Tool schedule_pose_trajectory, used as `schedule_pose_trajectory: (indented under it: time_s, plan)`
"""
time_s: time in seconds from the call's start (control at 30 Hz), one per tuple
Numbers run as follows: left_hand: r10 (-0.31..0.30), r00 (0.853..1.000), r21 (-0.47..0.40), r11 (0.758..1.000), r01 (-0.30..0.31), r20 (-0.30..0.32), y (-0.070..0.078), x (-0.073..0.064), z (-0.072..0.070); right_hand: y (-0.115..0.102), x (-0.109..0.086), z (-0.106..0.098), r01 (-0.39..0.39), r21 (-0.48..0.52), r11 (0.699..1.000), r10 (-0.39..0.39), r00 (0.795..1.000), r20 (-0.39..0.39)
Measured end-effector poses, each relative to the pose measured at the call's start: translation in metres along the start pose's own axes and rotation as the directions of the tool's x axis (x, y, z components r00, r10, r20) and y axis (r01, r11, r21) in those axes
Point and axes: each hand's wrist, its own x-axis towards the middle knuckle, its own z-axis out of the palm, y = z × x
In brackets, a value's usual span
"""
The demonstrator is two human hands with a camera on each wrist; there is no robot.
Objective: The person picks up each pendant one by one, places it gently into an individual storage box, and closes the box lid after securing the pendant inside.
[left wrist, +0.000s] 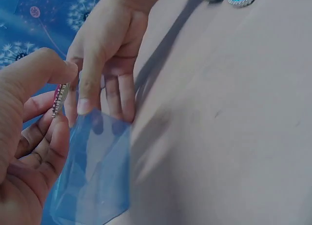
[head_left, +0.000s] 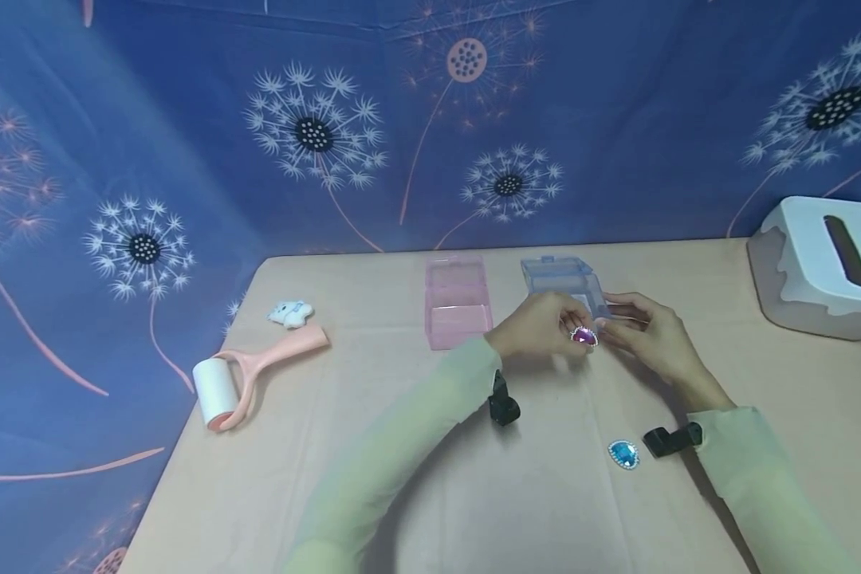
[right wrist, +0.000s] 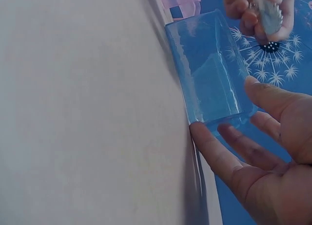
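Note:
My left hand [head_left: 534, 323] pinches a magenta gem [head_left: 584, 336] with a silvery beaded rim, between thumb and fingertips. In the left wrist view the gem [left wrist: 59, 99] is seen edge-on. Just behind it stands a clear blue plastic box [head_left: 556, 275] with its lid raised. My right hand [head_left: 649, 339] grips this box at its right end, thumb on the upper rim and fingers along the side, as the right wrist view of the box [right wrist: 209, 69] shows. A teal gem [head_left: 623, 454] with a beaded rim lies on the cloth, left of the right wrist.
An open clear pink box [head_left: 459, 327] is left of the blue one. Farther left lie a pink-handled lint roller [head_left: 287, 348] and a small white and pale blue figure [head_left: 291, 313]. A white and grey tissue box [head_left: 818, 271] stands at the right, by the dandelion-patterned backdrop.

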Motion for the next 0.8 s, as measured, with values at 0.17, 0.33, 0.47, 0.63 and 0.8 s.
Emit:
schedule_pose_trajectory:
  time_s: [0.17, 0.33, 0.47, 0.63, 0.8]
  plan:
    - [-0.013, 1.0, 0.017, 1.0, 0.013, -0.016, -0.002, 0.015, -0.01, -0.002, -0.002, -0.003, -0.027, 0.052, 0.998, 0.026, 0.999, 0.02]
    - [-0.061, 0.997, 0.003, 0.998, 0.061, -0.04, -0.005, 0.027, -0.022, -0.001, 0.0, -0.002, -0.034, 0.098, 0.995, 0.031, 0.999, 0.033]
    - [-0.063, 0.998, 0.056, 0.996, 0.064, -0.021, -0.01, 0.039, -0.022, -0.001, 0.0, -0.002, -0.021, 0.101, 0.995, 0.017, 0.999, 0.043]
    - [-0.043, 0.998, 0.167, 0.985, 0.033, 0.054, -0.012, 0.052, -0.018, -0.001, -0.002, -0.003, -0.032, 0.078, 0.996, 0.029, 0.999, 0.039]
    - [-0.103, 0.987, 0.229, 0.971, 0.073, 0.126, -0.011, 0.059, -0.016, -0.001, -0.004, -0.004, -0.023, 0.121, 0.992, 0.018, 0.999, 0.046]
